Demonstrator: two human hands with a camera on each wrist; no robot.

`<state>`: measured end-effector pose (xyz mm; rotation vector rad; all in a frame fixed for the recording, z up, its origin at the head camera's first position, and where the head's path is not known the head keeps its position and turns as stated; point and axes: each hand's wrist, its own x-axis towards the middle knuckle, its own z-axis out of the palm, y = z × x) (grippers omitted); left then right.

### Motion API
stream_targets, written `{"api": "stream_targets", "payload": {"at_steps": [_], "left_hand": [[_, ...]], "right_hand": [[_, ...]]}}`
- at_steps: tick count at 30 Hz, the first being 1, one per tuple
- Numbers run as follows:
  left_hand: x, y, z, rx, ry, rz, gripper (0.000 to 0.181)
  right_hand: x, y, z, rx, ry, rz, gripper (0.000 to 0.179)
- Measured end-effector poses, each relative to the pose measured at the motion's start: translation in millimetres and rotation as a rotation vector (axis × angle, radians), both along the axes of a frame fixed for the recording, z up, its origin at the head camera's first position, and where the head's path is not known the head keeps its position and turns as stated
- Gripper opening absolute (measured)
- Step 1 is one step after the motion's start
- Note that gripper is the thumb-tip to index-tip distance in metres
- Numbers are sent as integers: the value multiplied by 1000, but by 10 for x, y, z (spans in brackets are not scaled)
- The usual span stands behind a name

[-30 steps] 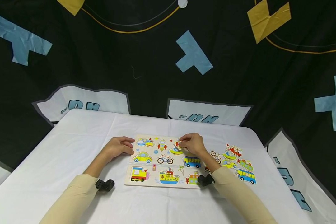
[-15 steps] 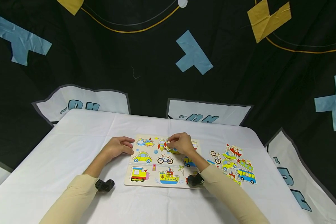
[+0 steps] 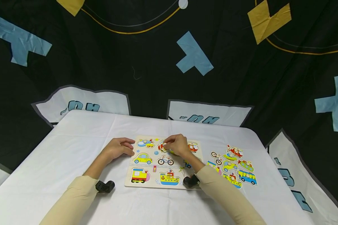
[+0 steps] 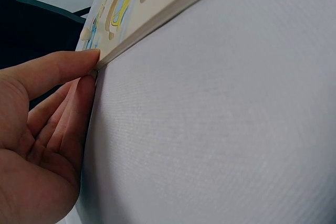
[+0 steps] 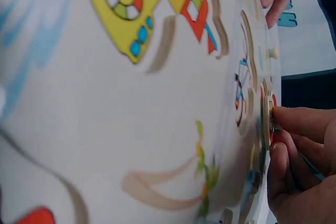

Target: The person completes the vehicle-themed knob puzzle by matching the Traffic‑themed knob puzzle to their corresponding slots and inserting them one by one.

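In the head view a wooden peg puzzle board (image 3: 155,183) with vehicle pictures lies on the table. My right hand (image 3: 176,145) pinches a red-and-yellow rocket puzzle piece (image 3: 161,147) between thumb and fingers, right over the rocket picture in the board's top row. The right wrist view has this piece (image 5: 271,114) nearly edge-on, close against the board. My left hand (image 3: 118,148) stays at the board's left edge, fingers relaxed; in the left wrist view the thumb (image 4: 68,66) touches the board's corner. A knobbed airplane piece (image 3: 145,143) sits at the top left.
Right of the board lie several loose puzzle pieces, among them a bicycle (image 3: 216,158), a bus (image 3: 247,177), a red helicopter (image 3: 235,151) and a ship (image 3: 232,180). A white cloth (image 3: 81,140) covers the table. Behind it hangs a black curtain (image 3: 146,68).
My right hand has moved left across the board's top row with the rocket piece, from near the helicopter picture to the rocket picture. The left hand has stayed in place.
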<state>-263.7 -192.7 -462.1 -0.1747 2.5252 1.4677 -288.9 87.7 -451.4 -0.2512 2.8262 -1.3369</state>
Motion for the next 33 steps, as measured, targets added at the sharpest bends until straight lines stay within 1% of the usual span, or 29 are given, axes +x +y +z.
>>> {"api": "stream_targets", "payload": {"at_steps": [5,10,15,21,26,33], "left_hand": [[-20,6,26,-5,2,-14,60],[-33,7,45,2,11,-15,60],[-7,2,25,7,-4,-13,60],[9,3,8,18,3,-12,60],[11,3,5,23,-2,-12,61],[20,7,17,31,22,-34,62]], "right_hand": [[-8,-30,-10,8,-1,10,9],[-18,-73,-2,12,-12,-5,9],[-9,-98,-38,14,-33,-12,9],[2,-111,-75,9,-24,-13,9],[0,-113,-83,16,-33,-23,9],[-14,-106,-90,21,-39,-23,10]]}}
